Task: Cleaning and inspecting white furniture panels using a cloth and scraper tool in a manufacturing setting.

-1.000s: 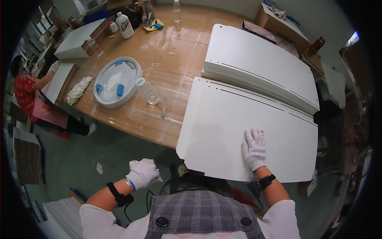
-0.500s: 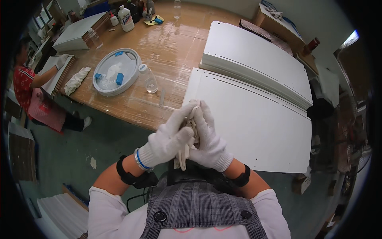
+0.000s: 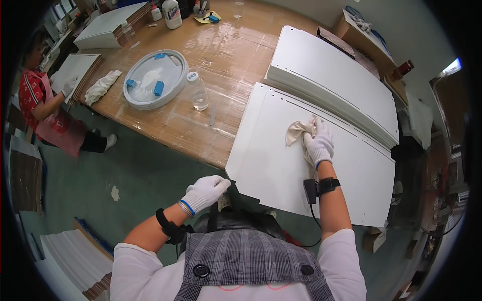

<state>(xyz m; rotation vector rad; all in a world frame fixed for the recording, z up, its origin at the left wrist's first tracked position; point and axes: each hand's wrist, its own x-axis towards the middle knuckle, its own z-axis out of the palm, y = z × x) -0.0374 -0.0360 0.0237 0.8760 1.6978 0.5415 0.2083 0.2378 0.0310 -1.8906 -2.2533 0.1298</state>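
At the far left a seated person (image 3: 37,108) in red handles a flat board; beside them a rag (image 3: 102,86) lies on the wooden table (image 3: 186,125), then a round white tray (image 3: 155,79) and a clear bottle (image 3: 198,92). The gloved left hand (image 3: 206,192) grips the near left corner of the white panel (image 3: 281,165), fingers curled together on its edge. On the panel's middle, the gloved right hand (image 3: 318,143) presses a beige cloth (image 3: 297,132), bunched under closed fingers and spilling out to their left.
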